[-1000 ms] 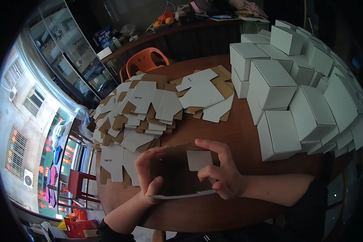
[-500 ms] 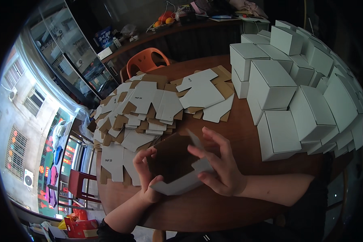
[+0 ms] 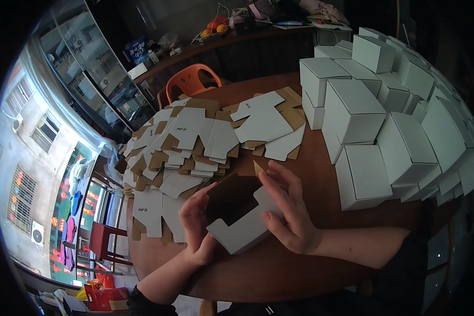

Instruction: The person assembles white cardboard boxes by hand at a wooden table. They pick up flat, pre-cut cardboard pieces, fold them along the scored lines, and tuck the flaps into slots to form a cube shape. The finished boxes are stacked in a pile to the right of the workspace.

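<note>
1. Our table [image 3: 316,174] bears stacked white boxes [image 3: 355,113] at right, flat cardboard blanks [image 3: 187,126] at left.
2. Our open carton [image 3: 242,233] tilts between both hands above the near side, its longer axis seemingly slanting from near left to far right; neither hand is nearer.
3. Our right hand [image 3: 289,213] lays nearly straight fingers along its right side; gripping or pressing, we cannot tell.
4. Our left hand [image 3: 197,226] curls round its left end, holding it.
5. A brown flap tip [image 3: 257,167] stands beside our right fingertips.

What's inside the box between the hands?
Inside the box, dark brown inner walls show; the near side covers the lower part, so anything lying there can't be seen.
</note>
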{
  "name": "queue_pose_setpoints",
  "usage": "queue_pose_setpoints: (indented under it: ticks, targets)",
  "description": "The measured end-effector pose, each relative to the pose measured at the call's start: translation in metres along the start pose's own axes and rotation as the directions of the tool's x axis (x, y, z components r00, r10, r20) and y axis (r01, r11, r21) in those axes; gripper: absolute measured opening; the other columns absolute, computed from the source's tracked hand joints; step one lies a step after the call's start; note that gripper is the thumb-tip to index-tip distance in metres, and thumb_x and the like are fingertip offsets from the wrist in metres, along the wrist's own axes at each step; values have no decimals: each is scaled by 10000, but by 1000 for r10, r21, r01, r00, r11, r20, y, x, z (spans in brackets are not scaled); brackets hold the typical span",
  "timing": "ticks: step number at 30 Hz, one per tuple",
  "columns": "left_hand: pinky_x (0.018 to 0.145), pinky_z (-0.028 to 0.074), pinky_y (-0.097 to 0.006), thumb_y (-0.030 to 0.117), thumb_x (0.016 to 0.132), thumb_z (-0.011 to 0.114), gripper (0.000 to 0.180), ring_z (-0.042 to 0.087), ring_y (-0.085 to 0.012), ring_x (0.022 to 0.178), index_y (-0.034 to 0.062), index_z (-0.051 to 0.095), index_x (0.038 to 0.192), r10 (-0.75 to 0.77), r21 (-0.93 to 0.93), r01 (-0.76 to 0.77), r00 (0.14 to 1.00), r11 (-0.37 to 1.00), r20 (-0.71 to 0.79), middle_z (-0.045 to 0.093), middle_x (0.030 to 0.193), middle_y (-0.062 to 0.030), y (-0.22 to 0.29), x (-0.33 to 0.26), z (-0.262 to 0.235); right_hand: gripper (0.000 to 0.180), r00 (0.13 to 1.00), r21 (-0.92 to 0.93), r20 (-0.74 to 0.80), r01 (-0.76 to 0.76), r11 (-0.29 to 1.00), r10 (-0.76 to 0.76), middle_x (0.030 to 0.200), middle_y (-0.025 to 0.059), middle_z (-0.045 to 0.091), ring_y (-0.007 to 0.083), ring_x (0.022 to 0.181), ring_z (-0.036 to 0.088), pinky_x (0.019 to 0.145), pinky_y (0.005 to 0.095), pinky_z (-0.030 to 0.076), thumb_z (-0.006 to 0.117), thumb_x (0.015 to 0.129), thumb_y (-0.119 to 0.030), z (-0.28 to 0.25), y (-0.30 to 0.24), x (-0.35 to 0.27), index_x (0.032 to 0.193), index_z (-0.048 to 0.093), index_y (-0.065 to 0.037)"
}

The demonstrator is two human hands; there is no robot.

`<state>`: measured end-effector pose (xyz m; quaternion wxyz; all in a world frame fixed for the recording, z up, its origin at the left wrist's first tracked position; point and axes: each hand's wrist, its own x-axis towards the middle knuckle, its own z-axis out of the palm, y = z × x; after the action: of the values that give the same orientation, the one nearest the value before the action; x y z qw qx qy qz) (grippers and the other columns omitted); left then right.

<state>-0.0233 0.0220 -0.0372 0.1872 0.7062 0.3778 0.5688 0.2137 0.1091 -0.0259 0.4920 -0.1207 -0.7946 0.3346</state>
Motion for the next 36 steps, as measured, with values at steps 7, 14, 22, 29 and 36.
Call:
queue_pose_setpoints:
  ticks: [7,14,22,29,36]
  targets:
    - [1165,236,-451,410,923,597,576,378,-329,1399,71,340,1312,-6,-36,3,996,999,-90,371,1496,-301,2,6,4,497,999,-70,34,-21,997,24,1584,241,199,394,1464,279,1147,468,326,529,989,-112,-2,3,-2,1486,506,-117]
    - [1152,254,-434,405,926,574,484,391,-328,1391,81,372,1222,44,56,-40,997,998,-63,389,1477,-311,3,3,-3,406,1000,-153,14,-20,988,22,1558,258,266,406,1446,321,1141,474,330,545,979,-149,-5,-3,4,1376,612,-98]
    - [1154,253,-431,410,933,565,469,385,-327,1387,78,400,1221,42,22,-40,995,999,-95,396,1466,-301,4,4,1,386,999,-182,17,-42,982,46,1547,259,307,412,1432,345,1144,489,327,544,973,-161,-4,-2,2,1340,645,-97]
    - [1151,234,-457,418,936,533,468,367,-354,1394,85,413,1241,60,70,-63,997,996,41,316,1526,-351,6,14,-1,396,999,-183,49,-8,983,17,1570,263,289,431,1462,321,1159,510,315,527,966,-117,-5,-1,3,1337,666,-115]
    - [1178,234,-552,344,968,557,557,298,-455,1458,34,419,1410,-73,144,42,972,989,222,268,1553,-344,20,18,-4,527,999,-139,35,-36,990,41,1583,241,307,400,1406,419,1128,472,377,535,918,-61,-3,-1,4,1438,590,-126]
